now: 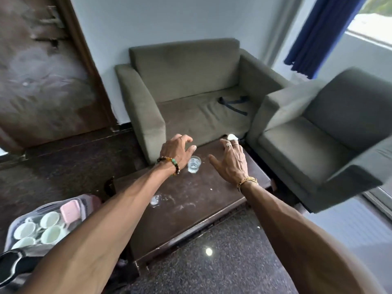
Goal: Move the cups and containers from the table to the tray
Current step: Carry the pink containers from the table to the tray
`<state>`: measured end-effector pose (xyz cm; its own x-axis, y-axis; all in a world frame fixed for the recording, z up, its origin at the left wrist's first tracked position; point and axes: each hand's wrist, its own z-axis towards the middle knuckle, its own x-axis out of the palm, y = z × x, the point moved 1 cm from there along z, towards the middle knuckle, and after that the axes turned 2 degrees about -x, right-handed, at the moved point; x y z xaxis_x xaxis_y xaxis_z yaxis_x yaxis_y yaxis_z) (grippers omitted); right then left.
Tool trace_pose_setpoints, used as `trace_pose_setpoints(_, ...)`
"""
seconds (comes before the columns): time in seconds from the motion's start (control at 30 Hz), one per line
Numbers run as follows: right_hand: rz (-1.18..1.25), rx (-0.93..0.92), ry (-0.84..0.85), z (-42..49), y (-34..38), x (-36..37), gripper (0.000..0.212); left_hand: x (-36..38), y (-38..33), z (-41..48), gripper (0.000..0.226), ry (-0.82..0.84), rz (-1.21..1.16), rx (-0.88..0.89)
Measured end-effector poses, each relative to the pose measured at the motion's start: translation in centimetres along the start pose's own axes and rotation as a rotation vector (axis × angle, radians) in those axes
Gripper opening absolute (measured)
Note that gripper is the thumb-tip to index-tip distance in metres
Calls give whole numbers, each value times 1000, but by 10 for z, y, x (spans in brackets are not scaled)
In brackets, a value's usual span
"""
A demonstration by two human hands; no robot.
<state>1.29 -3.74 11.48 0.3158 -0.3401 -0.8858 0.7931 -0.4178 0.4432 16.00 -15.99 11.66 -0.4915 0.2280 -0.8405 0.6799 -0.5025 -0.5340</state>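
Glass cup (194, 164) sits between spread, empty left hand (177, 148) and right hand (230, 162); white thing (231, 136), perhaps cup, beyond.

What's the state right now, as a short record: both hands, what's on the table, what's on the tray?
left hand: fingers loosely curled, holding nothing, close over the clear glass
right hand: fingers straight, reaching to a small white thing at the table's far edge; contact unclear
table: dark wood; second clear glass nearer the person, blurred
tray: lower left, off the table; holds four white cups and a pink container
not yet moved: both glasses
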Motion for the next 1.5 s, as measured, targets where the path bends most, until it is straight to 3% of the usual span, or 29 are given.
trace_pose_setpoints(0.27,-13,98,-157,-19,-96,-88,71,42,-131,3,36,-14,81,216)
trace_pose_setpoints(0.57,-41,230,-230,-16,-176,-125,73,98,-210,37,34,-7,82,295)
trace_pose_setpoints(1.2,-70,391,-238,86,-302,-146,75,206,-293,172,36,144,48,345)
trace_pose_setpoints(1.5,0,406,-98,122,-379,-91,74,294,-280,199,35,246,92,231)
